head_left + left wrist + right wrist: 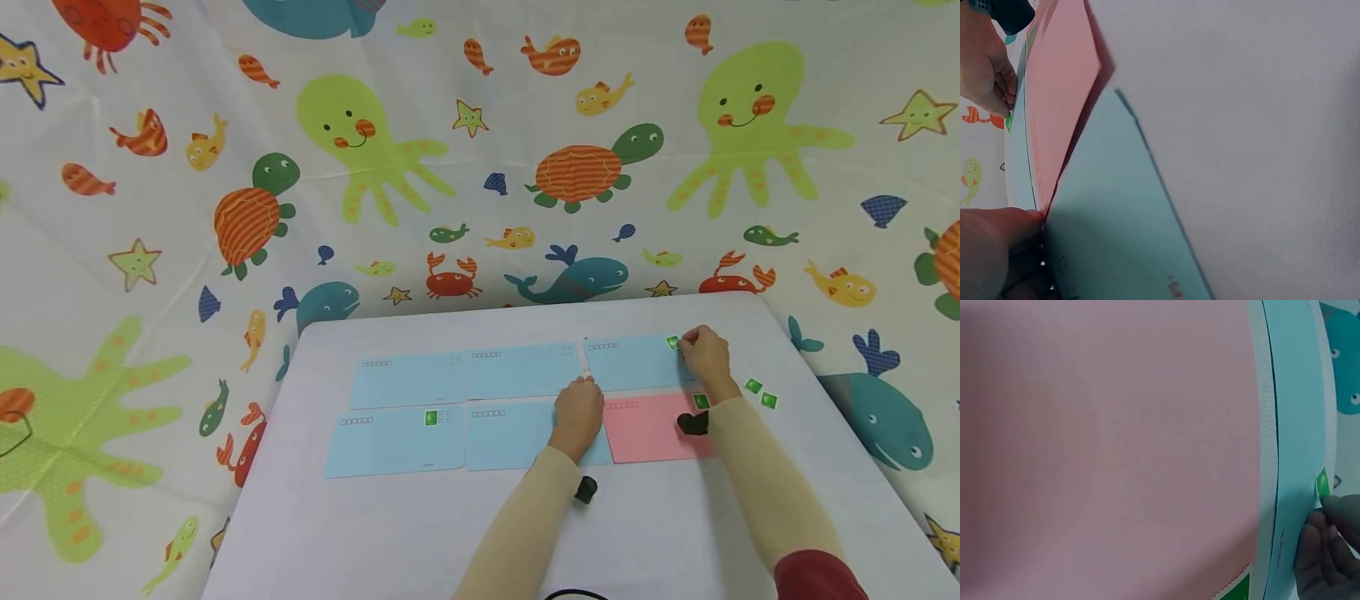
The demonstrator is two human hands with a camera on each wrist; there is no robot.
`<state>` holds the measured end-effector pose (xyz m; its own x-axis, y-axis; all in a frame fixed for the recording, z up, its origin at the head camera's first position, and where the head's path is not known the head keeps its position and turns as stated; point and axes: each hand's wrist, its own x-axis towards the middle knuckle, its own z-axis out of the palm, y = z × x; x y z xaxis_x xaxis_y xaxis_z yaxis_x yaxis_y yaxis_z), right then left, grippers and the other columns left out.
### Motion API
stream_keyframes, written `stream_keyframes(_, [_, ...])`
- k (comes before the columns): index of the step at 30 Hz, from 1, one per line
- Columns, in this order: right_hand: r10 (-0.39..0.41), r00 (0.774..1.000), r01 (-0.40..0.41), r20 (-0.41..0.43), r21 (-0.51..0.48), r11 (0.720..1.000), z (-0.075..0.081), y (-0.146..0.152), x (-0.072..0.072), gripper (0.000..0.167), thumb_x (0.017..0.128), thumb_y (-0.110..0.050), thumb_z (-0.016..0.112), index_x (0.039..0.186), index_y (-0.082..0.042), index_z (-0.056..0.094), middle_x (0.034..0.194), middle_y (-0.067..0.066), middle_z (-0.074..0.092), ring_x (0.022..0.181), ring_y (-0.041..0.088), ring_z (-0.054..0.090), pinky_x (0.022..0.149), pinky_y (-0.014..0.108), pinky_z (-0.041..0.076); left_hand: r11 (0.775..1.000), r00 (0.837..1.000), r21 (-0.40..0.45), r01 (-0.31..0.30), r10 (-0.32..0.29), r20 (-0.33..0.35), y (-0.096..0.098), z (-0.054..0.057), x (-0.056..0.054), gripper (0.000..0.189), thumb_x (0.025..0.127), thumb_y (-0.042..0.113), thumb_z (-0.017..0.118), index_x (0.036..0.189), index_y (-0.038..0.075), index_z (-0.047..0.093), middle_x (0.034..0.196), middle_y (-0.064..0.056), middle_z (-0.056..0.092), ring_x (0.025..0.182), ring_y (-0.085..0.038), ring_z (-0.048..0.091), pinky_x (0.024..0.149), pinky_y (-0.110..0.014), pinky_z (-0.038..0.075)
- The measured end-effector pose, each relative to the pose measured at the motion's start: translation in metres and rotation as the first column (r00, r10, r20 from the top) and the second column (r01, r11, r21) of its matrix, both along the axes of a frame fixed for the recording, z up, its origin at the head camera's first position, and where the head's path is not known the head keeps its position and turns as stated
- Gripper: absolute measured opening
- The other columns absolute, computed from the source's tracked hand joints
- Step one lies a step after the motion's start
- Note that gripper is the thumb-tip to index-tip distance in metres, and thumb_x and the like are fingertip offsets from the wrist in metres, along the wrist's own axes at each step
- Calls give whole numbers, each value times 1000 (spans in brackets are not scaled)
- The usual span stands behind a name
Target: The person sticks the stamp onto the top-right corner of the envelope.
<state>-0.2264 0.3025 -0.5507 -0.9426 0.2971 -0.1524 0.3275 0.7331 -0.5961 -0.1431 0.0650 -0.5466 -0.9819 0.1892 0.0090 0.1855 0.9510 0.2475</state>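
Observation:
My right hand (707, 360) pinches a green stamp (672, 342) between thumb and fingers at the upper right corner of the back-row right blue envelope (637, 365). In the right wrist view the stamp (1322, 484) lies against that corner under the thumb tip. My left hand (579, 415) rests with its fingertips at the lower left of the same envelope, over the front middle blue envelope (510, 437). From the left wrist, the thumb (1022, 222) appears beside a corner of the pink envelope (1063, 75). The pink envelope bears a green stamp (701, 402).
Two loose green stamps (768, 401) lie on the white table right of the envelopes. Further blue envelopes (405, 382) are laid in two rows; the front left one carries a green stamp (431, 417). A sea-animal cloth (480, 150) hangs behind the table.

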Motion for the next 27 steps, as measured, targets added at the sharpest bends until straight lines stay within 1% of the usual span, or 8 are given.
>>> stream_keyframes(6, [20, 1000, -20, 11, 19, 1000, 3, -2, 0, 28, 104, -13, 48, 118, 10, 54, 111, 29, 59, 97, 38, 54, 85, 49, 51, 1000, 1000, -3, -3, 3, -4, 0, -1, -1, 22, 100, 27, 64, 112, 16, 78, 121, 2, 74, 100, -13, 74, 76, -27, 62])
stream_keyframes(10, [36, 999, -37, 11, 31, 999, 4, -3, 0, 26, 103, -12, 49, 115, 10, 55, 109, 30, 59, 95, 38, 54, 82, 47, 50, 1000, 1000, -4, -4, 4, 2, 0, -1, -1, 23, 100, 28, 63, 114, 17, 77, 121, 2, 74, 99, -13, 75, 75, -27, 62])
stream_keyframes(14, [46, 999, -47, 13, 39, 998, 5, -2, -1, 26, 103, -13, 50, 114, 10, 55, 107, 30, 59, 94, 38, 55, 79, 46, 50, 1000, 1000, -5, -3, 3, 1, 0, -1, 0, 22, 100, 28, 63, 112, 17, 78, 119, 1, 75, 96, -13, 75, 73, -27, 62])
stream_keyframes(17, [39, 999, -40, 28, 39, 998, 4, -2, -1, 26, 103, -13, 50, 114, 10, 55, 108, 29, 59, 94, 38, 54, 80, 47, 50, 1000, 1000, -3, 0, 0, -7, 0, 0, 0, 21, 99, 27, 64, 110, 16, 78, 117, 1, 76, 95, -14, 75, 71, -27, 62])
stream_keyframes(23, [15, 998, -17, 65, 32, 999, 3, -4, -1, 27, 104, -14, 50, 116, 9, 56, 110, 28, 59, 97, 38, 53, 89, 49, 51, 1000, 1000, -15, 6, -6, -21, 0, -2, 1, 21, 99, 28, 64, 110, 16, 79, 118, 2, 75, 96, -13, 75, 72, -27, 62])
stream_keyframes(27, [12, 998, -14, 62, 38, 999, 3, -4, -1, 26, 104, -14, 50, 116, 9, 56, 109, 28, 59, 96, 37, 53, 87, 48, 50, 1000, 1000, -20, 4, -4, -7, 1, -2, 1, 23, 99, 28, 64, 113, 16, 77, 117, 1, 75, 96, -13, 75, 73, -27, 62])
